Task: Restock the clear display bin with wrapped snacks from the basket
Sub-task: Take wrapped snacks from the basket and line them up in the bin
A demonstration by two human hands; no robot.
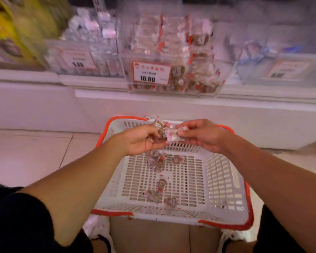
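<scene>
Fingers [154,133] of both hands pinch a clutch of snacks [165,131] above the basket [224,181]. Beyond them the bin [204,77] looks well stocked; below, a few loose snacks [158,162] remain to move.

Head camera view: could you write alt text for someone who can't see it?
Both hands, left hand and right hand, hold a bunch of wrapped snacks above a white basket on the floor. A few snacks remain in it; beyond stands the clear display bin, priced 10.80.
</scene>
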